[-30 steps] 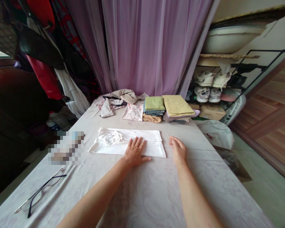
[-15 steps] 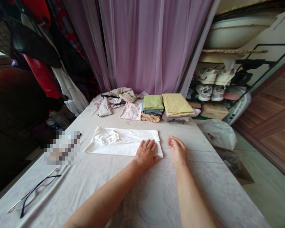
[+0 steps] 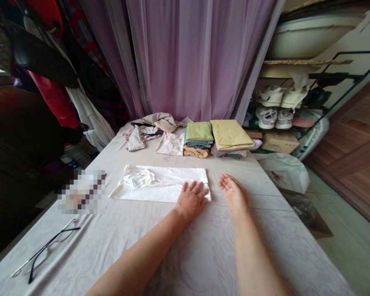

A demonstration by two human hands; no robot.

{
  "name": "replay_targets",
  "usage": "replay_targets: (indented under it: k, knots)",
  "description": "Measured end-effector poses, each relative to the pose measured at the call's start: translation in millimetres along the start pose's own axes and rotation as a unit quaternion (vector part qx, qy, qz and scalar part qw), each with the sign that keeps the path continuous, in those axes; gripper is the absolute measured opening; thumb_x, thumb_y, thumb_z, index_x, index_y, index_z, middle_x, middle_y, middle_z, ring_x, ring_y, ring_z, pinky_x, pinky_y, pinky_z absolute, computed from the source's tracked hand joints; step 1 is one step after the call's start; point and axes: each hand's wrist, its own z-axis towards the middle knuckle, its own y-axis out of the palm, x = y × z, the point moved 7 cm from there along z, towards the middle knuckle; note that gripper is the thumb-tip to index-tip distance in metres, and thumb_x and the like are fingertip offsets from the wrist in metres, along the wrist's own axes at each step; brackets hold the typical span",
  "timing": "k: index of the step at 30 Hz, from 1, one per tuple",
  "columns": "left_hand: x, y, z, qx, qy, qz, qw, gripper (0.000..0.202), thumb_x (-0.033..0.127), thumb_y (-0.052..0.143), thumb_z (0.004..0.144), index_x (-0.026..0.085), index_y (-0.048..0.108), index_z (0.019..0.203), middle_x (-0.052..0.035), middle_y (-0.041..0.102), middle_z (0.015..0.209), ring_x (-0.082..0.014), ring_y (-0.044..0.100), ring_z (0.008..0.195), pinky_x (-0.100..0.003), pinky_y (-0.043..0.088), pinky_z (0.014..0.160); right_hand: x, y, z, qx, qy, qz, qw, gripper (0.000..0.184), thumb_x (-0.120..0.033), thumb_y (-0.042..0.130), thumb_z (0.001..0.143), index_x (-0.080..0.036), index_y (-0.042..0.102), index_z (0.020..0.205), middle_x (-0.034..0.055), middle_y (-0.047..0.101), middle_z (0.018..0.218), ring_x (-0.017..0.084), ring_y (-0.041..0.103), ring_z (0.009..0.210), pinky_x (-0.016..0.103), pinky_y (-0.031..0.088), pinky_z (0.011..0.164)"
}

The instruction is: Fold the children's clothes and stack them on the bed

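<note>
A white garment [image 3: 160,185], folded into a long flat strip, lies across the middle of the table, its left part gathered and crumpled. My left hand [image 3: 191,199] rests flat on its right end with the fingers spread. Just right of the garment, my right hand [image 3: 233,192] is held apart from it, palm turned inward and fingers loosely curled, with nothing in it. Behind the garment stand a stack of folded clothes topped by a green piece [image 3: 199,131] and another topped by a yellow piece [image 3: 231,133].
Loose clothes [image 3: 160,123] and a folded pink-patterned garment [image 3: 170,144] lie at the back of the cloth-covered table [image 3: 200,255]. Eyeglasses [image 3: 46,248] and a blurred-out object [image 3: 83,191] are on the left. A shoe rack [image 3: 314,78] stands beyond the right edge.
My right hand has shifted slightly right, away from the garment, and turned its palm more into view. My left hand stays on the garment, its thumb drawn in a little.
</note>
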Motion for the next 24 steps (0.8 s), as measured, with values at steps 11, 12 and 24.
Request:
replay_targets:
  k: [11, 12, 24]
  knots:
    - [-40.6, -19.6, -2.2, 0.060, -0.089, -0.496, 0.862, 0.058, 0.056, 0.030, 0.097, 0.022, 0.057, 0.136, -0.0046, 0.055, 0.143, -0.0261, 0.045, 0.136, -0.049, 0.020, 0.121, 13.4, 25.2, 9.5, -0.101, -0.082, -0.308, 0.942, 0.058, -0.018, 0.063, 0.064, -0.026, 0.064, 0.122, 0.0057, 0.066, 0.123, 0.022, 0.062, 0.108, 0.042, 0.047, 0.100]
    - [-43.4, -20.6, -3.0, 0.069, -0.093, -0.532, 0.839, 0.060, 0.058, 0.033, 0.096, 0.020, 0.058, 0.135, -0.0057, 0.056, 0.142, -0.0267, 0.046, 0.135, -0.048, 0.023, 0.120, 11.5, 33.8, 10.2, -0.119, -0.108, -0.369, 0.916, 0.064, -0.013, 0.061, 0.064, -0.028, 0.062, 0.126, 0.0051, 0.063, 0.128, 0.022, 0.060, 0.112, 0.042, 0.044, 0.103]
    - [-65.8, -36.6, -14.6, 0.187, -0.070, -0.724, 0.660, 0.061, 0.055, 0.039, 0.094, 0.013, 0.054, 0.137, -0.0096, 0.053, 0.144, -0.0279, 0.041, 0.139, -0.045, 0.024, 0.120, -25.0, 180.3, 7.8, -0.254, -0.235, -0.763, 0.546, 0.027, -0.022, 0.051, 0.088, -0.027, 0.075, 0.099, 0.0054, 0.066, 0.120, 0.023, 0.062, 0.102, 0.029, 0.045, 0.081]
